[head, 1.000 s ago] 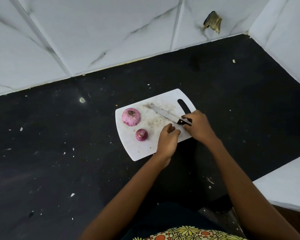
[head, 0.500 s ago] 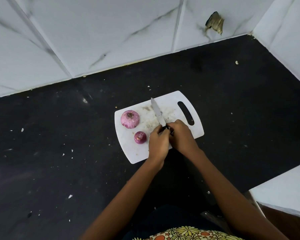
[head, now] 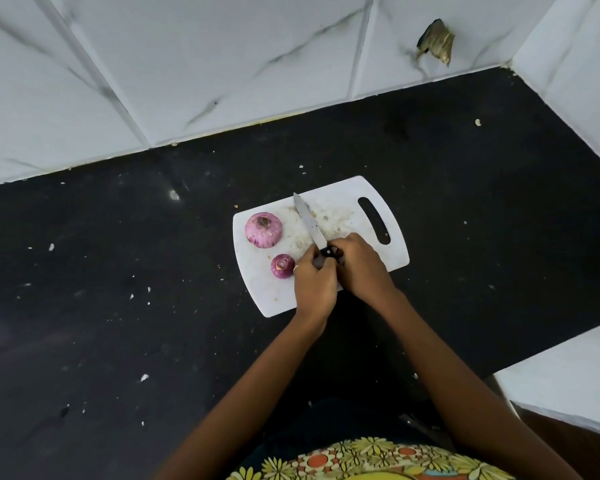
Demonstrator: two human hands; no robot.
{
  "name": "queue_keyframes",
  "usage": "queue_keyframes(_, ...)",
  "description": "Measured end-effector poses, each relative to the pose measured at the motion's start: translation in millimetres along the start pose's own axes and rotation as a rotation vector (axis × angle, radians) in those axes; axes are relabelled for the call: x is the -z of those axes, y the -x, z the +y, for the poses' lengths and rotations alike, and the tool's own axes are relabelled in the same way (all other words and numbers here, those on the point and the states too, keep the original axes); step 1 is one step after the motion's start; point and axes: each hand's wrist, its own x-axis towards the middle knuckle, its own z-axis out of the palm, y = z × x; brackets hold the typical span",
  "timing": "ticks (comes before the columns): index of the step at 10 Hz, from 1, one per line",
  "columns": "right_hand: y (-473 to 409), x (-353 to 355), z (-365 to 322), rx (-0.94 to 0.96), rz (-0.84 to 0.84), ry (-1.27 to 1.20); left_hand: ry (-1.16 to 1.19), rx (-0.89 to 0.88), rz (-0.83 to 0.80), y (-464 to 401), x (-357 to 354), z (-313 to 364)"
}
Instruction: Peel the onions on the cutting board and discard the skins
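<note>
On the white board (head: 329,202), left to right: big onion (head: 263,230) at the far left corner, skin on, root end up; small onion (head: 282,266) just nearer, skin on too, touching or just beside the left hand (head: 315,282). Both parked clear of the blade, probably to wait their turn. Left-hand fingers curled over the black handle of the knife (head: 310,223), ring on one finger. Right hand (head: 359,263) pressed against it, fingers curled at the same handle; which hand bears the weight, cannot tell. Blade aimed away, toward the wall, likely for safety while settling the grip. No loose skins seen; peeling not yet begun.
</note>
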Motion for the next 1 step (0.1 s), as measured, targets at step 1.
queue_keyframes(1,-1.5,5.6,-4.5,0.043,0.08,0.054,-0.06,-0.066,-0.003,5.8,-1.3,11.9)
